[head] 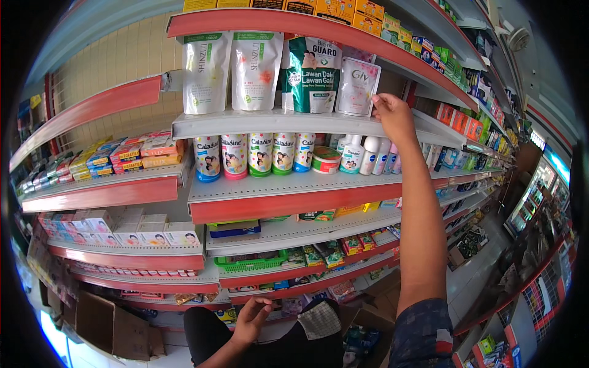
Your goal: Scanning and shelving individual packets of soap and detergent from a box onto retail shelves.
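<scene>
My right hand (395, 117) reaches up to a shelf, its fingertips pinching the right edge of a white and pink Giv pouch (360, 87). That pouch stands upright on the white shelf ledge (276, 123), with another pink pack partly hidden behind it. To its left are a green and white Biore Guard pouch (311, 76) and two white Shinzui pouches (208, 73). Low in front of my body, my left hand (253, 317) is empty, fingers loosely bent and apart. A checked cloth (320, 319) lies over my dark-clothed leg.
Below stand several Caladine powder bottles (234, 156), a round tub (326, 160) and roll-on deodorants (369, 155). Boxed soaps (152, 149) fill the left shelves. A green basket (251, 262) sits lower. Cardboard boxes (99, 326) are on the floor. The aisle runs right.
</scene>
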`<state>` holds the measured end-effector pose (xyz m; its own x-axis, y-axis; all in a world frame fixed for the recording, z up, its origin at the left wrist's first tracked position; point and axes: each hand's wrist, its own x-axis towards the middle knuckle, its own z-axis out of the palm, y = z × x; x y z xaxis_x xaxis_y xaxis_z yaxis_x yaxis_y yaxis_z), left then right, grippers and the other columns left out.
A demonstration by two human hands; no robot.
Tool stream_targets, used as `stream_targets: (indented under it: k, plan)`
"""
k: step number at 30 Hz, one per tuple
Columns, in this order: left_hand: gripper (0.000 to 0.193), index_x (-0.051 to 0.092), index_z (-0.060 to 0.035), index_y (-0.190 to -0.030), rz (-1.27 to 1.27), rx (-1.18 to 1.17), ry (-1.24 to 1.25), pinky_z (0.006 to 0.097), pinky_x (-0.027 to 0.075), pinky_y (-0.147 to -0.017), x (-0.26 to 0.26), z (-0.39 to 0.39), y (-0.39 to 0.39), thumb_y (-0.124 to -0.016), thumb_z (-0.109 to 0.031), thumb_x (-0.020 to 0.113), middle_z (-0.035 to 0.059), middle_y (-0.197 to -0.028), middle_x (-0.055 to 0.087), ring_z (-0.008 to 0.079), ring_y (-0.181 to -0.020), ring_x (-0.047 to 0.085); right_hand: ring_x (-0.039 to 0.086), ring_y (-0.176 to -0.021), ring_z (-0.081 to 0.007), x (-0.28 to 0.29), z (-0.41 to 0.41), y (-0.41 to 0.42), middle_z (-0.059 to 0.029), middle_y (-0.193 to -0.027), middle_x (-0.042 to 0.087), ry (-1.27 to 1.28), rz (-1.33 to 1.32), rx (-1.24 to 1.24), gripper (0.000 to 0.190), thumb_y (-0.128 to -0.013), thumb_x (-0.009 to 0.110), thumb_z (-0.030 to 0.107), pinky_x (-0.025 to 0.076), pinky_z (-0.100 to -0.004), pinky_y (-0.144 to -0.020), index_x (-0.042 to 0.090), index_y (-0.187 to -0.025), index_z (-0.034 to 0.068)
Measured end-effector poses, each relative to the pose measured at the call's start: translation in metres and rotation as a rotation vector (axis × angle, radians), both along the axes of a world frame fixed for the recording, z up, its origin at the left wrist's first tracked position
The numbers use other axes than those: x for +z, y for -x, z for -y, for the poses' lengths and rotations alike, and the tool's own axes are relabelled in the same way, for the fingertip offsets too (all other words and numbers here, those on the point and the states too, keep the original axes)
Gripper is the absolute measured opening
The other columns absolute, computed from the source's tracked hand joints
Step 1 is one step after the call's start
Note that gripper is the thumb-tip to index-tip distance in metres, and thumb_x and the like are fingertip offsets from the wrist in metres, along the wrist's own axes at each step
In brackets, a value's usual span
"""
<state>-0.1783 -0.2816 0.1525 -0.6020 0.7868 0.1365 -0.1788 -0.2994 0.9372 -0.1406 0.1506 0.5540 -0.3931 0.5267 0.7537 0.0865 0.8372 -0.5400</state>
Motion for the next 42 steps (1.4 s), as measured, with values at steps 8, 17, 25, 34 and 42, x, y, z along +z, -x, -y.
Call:
stream_targets:
  k: [8, 17, 25, 34, 42]
  plan:
    - [0.013, 0.057, -0.0039, -0.116, 0.036, 0.018, 0.03, 0.0278, 0.046, -0.094, -0.004, 0.004, -0.001, -0.103, -0.007, 0.06, 0.0027, -0.11, 0.064, 0.0122, -0.108, 0.061, 0.074, -0.079, -0.022, -0.001, 0.006, 0.007, -0.0129, -0.094, 0.076, -0.059, -0.019, -0.151, 0.026, -0.101, 0.062, 0.03, 0.055, -0.0369, -0.077, 0.064, -0.111, 0.007]
    - [0.014, 0.057, -0.0035, -0.117, 0.022, -0.005, 0.036, 0.0291, 0.046, -0.097, 0.001, 0.005, -0.004, -0.103, -0.008, 0.06, 0.0042, -0.115, 0.063, 0.0136, -0.109, 0.062, 0.074, -0.082, -0.0235, -0.002, 0.012, 0.01, -0.0113, -0.099, 0.076, -0.043, 0.005, -0.187, 0.025, -0.101, 0.061, 0.032, 0.055, -0.0392, -0.079, 0.064, -0.113, 0.011]
    - [0.019, 0.055, -0.0051, -0.116, 0.087, -0.019, 0.072, 0.0283, 0.048, -0.095, 0.001, 0.011, -0.007, -0.099, -0.002, 0.063, 0.0038, -0.116, 0.062, 0.0136, -0.112, 0.062, 0.068, -0.111, -0.0225, -0.049, 0.059, -0.028, -0.0144, -0.117, 0.07, -0.341, -0.58, 0.108, 0.021, -0.104, 0.056, 0.016, 0.052, -0.0367, -0.092, 0.06, -0.121, 0.003]
    - [0.028, 0.053, -0.0067, -0.112, 0.041, -0.002, 0.156, 0.027, 0.048, -0.087, -0.042, 0.002, 0.0, -0.092, 0.005, 0.068, -0.0012, -0.097, 0.053, 0.0088, -0.093, 0.055, 0.061, -0.117, -0.0297, -0.497, 0.135, -0.192, -0.0192, -0.126, 0.062, 0.5, 0.038, -0.125, 0.044, -0.107, 0.052, 0.037, 0.046, -0.0405, -0.104, 0.054, -0.129, -0.002]
    - [0.034, 0.059, -0.0082, -0.129, -0.514, -0.464, 0.322, 0.0335, 0.05, -0.095, -0.044, -0.106, -0.047, -0.096, -0.007, 0.066, 0.0059, -0.111, 0.065, 0.018, -0.107, 0.064, 0.064, -0.107, -0.0469, -0.749, 0.265, -0.35, -0.0281, -0.125, 0.063, 0.742, 0.873, -0.394, 0.039, -0.104, 0.046, 0.032, 0.05, -0.0544, -0.092, 0.062, -0.129, 0.006]
